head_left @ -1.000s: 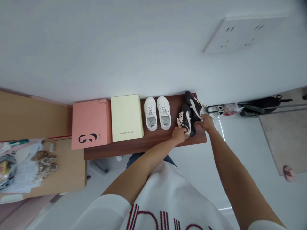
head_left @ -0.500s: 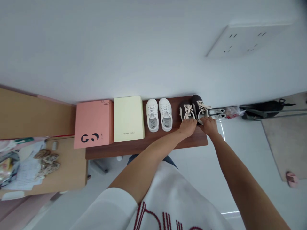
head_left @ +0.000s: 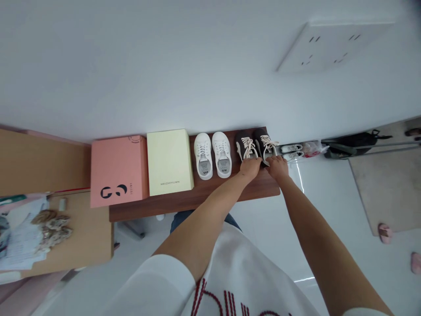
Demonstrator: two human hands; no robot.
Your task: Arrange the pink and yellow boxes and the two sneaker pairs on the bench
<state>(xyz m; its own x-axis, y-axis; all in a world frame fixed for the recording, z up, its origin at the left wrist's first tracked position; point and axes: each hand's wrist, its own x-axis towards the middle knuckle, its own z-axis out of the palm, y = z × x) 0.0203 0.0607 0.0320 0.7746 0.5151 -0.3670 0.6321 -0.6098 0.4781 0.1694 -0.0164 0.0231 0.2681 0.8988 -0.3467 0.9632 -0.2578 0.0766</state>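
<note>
Two dark shoes with cream laces stand side by side at the right end of a brown wooden board [head_left: 204, 193]. My left hand [head_left: 251, 167] grips the heel of the left dark shoe [head_left: 245, 142]. The heel of the right dark shoe [head_left: 262, 139] is held in my right hand [head_left: 277, 167]. Fingertips of both hands are partly hidden in the shoe openings. Just left of them sits a pair of white shoes, a left one [head_left: 203, 156] and a right one [head_left: 222, 154], toes to the wall. A pale yellow box [head_left: 169, 162] and a pink box [head_left: 116, 169] stand farther left.
A wall [head_left: 164, 66] with a socket plate [head_left: 332, 48] rises behind the board. At the left, a cardboard surface [head_left: 88, 232] bears papers and hair ties. Beyond the board's right end are more shoes [head_left: 291, 152], a black bag [head_left: 355, 142] and a pink slipper [head_left: 384, 232].
Both dark shoes now stand straighter and more level with each other, the right one no longer slanted ahead. My hands moved with them. The whole view has shifted slightly.
</note>
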